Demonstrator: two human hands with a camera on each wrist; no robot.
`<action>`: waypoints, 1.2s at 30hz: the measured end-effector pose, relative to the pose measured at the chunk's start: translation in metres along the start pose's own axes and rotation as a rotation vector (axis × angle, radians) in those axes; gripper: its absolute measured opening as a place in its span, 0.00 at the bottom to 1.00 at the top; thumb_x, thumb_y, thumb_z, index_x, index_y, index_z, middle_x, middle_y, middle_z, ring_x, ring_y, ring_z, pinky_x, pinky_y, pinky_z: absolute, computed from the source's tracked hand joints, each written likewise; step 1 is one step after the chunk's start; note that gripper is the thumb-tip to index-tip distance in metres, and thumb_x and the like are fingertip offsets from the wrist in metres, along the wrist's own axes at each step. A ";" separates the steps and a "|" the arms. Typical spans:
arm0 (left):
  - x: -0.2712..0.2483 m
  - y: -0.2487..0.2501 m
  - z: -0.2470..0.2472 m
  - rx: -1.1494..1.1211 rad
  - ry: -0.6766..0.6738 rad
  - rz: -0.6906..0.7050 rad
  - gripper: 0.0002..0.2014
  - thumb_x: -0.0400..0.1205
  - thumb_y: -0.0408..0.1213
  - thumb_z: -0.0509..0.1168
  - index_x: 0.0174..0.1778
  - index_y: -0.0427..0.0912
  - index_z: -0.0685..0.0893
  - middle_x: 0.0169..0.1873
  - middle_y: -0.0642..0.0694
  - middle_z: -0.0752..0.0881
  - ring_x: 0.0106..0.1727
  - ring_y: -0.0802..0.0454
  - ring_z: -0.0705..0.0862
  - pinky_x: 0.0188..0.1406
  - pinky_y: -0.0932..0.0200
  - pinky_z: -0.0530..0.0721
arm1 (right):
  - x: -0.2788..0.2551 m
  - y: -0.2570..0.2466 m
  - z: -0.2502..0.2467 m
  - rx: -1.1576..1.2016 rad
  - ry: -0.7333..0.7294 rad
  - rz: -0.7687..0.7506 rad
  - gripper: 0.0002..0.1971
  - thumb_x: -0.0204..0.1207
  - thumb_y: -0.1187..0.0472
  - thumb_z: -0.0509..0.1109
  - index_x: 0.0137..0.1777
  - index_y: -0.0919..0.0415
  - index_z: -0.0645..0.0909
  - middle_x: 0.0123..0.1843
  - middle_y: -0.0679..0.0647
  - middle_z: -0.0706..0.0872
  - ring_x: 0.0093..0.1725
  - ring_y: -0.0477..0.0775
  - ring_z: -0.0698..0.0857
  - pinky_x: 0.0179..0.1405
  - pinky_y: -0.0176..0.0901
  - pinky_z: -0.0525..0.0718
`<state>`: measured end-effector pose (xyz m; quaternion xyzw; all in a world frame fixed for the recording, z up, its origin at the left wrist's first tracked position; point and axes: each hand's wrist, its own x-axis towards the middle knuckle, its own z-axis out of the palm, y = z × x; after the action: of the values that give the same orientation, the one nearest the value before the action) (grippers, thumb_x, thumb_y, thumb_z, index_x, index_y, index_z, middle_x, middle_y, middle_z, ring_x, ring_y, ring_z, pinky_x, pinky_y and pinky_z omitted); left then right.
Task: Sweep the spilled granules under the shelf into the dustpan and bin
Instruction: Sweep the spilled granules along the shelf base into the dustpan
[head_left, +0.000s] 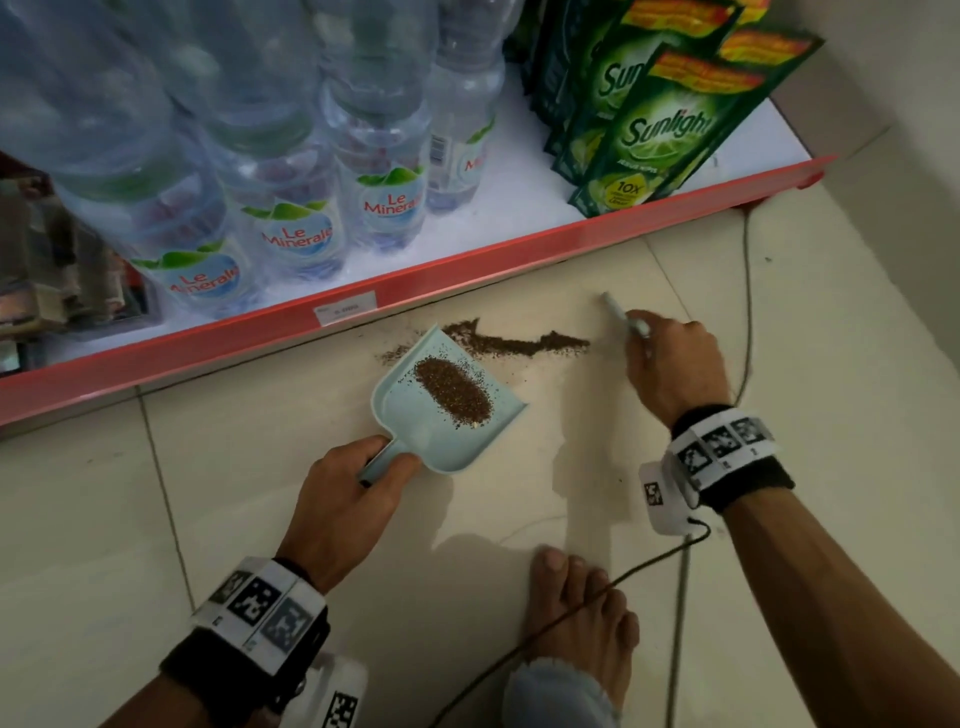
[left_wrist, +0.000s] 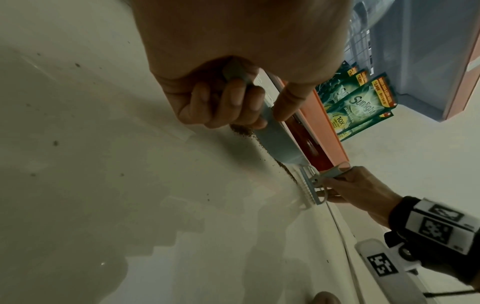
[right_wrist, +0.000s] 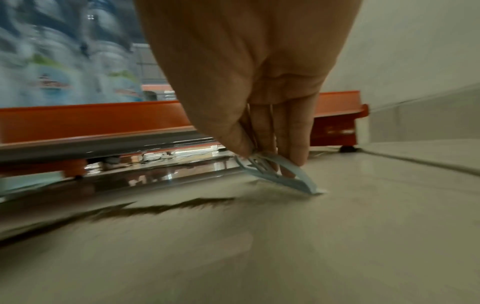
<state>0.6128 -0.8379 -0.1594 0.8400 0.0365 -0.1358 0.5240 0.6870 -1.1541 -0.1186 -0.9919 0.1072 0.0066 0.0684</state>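
With the left hand (head_left: 347, 499) gripping the pale-blue plastic dustpan (head_left: 447, 410) and the right hand (head_left: 672, 364) clamped on the small pale-blue brush (head_left: 623, 317), short low strokes leftward – bristles flat – should drive the dark brown granules (head_left: 519, 344) in.

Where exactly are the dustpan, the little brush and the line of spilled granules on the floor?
dustpan (head_left: 415, 415): head view, bare part of its tray.
brush (head_left: 621, 314): head view, its pale back above the right hand's fingers.
spilled granules (head_left: 524, 344): head view, middle of the dark line on the floor.

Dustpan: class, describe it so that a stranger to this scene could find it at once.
Start at the red shelf edge below the water bottles. On the floor tiles before it lies the pale blue dustpan, handle gripped by the left hand; it alone holds a brown granule heap.
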 end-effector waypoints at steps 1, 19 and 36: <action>0.000 0.000 0.001 -0.003 -0.006 -0.005 0.21 0.74 0.52 0.65 0.32 0.34 0.78 0.19 0.54 0.72 0.22 0.60 0.69 0.22 0.67 0.68 | -0.008 -0.010 0.004 0.003 -0.033 -0.047 0.14 0.85 0.59 0.60 0.62 0.57 0.85 0.34 0.60 0.85 0.28 0.60 0.74 0.32 0.44 0.70; -0.005 -0.014 -0.015 -0.076 0.039 -0.082 0.24 0.72 0.55 0.63 0.31 0.33 0.76 0.21 0.54 0.70 0.26 0.54 0.69 0.30 0.55 0.68 | 0.015 -0.031 -0.006 0.065 -0.002 -0.054 0.15 0.84 0.61 0.60 0.63 0.57 0.86 0.42 0.68 0.90 0.40 0.72 0.86 0.40 0.55 0.83; -0.011 -0.020 -0.035 -0.102 0.128 -0.182 0.23 0.69 0.58 0.62 0.28 0.37 0.74 0.19 0.55 0.70 0.26 0.53 0.68 0.32 0.55 0.68 | 0.045 -0.091 0.027 0.119 -0.024 -0.298 0.13 0.79 0.67 0.64 0.58 0.63 0.86 0.48 0.69 0.90 0.46 0.73 0.87 0.47 0.55 0.83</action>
<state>0.6047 -0.7974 -0.1594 0.8125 0.1529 -0.1268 0.5480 0.7505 -1.0722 -0.1346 -0.9909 -0.0418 0.0020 0.1283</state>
